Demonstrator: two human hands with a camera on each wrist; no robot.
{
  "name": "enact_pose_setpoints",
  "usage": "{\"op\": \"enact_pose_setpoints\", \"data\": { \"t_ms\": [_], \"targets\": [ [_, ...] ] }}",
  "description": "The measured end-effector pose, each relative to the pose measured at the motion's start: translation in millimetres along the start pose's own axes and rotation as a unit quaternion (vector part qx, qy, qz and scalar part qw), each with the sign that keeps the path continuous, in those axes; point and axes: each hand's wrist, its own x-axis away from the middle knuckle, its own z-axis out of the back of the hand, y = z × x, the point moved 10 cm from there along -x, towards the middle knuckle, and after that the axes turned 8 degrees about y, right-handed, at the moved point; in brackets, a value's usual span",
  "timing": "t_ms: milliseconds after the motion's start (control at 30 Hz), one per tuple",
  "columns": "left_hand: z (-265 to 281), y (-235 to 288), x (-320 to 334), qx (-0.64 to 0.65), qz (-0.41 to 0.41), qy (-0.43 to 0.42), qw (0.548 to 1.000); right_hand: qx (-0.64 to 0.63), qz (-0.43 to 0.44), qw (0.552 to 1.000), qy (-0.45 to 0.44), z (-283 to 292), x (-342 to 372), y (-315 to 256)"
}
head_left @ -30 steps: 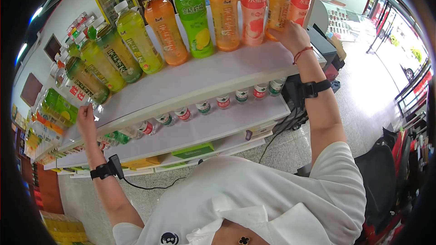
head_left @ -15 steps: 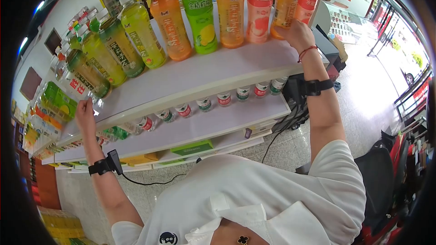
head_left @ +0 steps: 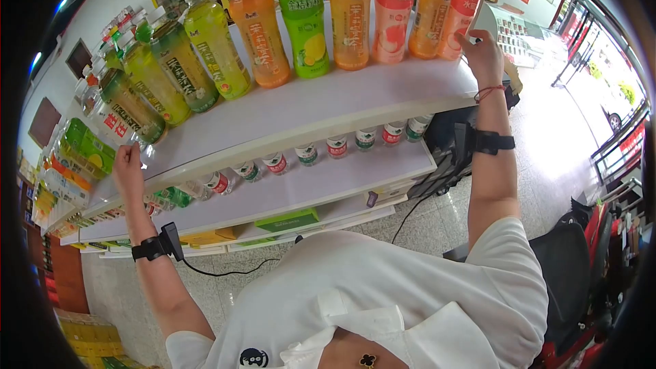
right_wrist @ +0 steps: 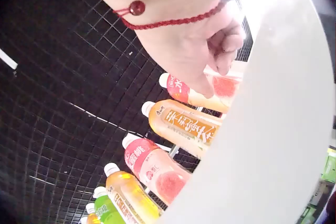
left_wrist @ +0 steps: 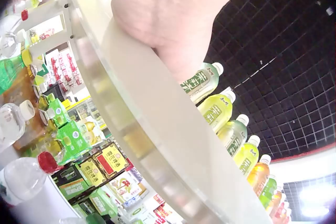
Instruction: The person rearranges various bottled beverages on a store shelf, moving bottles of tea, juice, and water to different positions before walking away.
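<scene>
In the head view my right hand (head_left: 484, 55) is beside the last pink peach drink bottle (head_left: 459, 20) at the shelf's right end. Its thumb overlaps the bottle's side, and the other fingers bend loosely; the right wrist view shows the thumb over the lower label. Next to it stands an orange tea bottle (head_left: 430, 10), apart from the hand. My left hand (head_left: 128, 169), fingers bent, is at the shelf's front edge by a white card with red characters (head_left: 115, 121). In the left wrist view the hand rests over the edge, its fingertips hidden; I cannot tell whether they grip anything.
The white top shelf (head_left: 328, 102) carries a row of green, yellow, orange and pink drink bottles. Small water bottles (head_left: 307, 154) line the lower shelf. A green box (head_left: 290, 220) lies below. A black chair (head_left: 560, 266) stands at the right, and cables hang by the shelf.
My right hand has left the orange tea bottle and moved right to the last pink bottle. The left hand stays at the shelf edge. The head view has shifted slightly.
</scene>
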Motion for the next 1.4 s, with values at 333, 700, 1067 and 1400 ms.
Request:
{"op": "enact_pose_setpoints", "data": {
  "t_ms": [333,700,1067,1400],
  "targets": [
    [5,6,2,-0.024,-0.014,0.013,1.000,-0.029,0.125,0.980,-0.151,-29,61,-125],
    [6,8,4,-0.004,-0.008,0.004,1.000,0.068,0.099,0.967,-0.224,-62,60,-132],
    [3,7,5,0.031,-0.001,-0.006,1.000,0.082,0.077,0.972,-0.208,-59,53,-117],
    [4,11,6,0.015,-0.003,0.004,1.000,0.005,0.146,0.981,-0.131,-21,70,-156]
  ]
}}
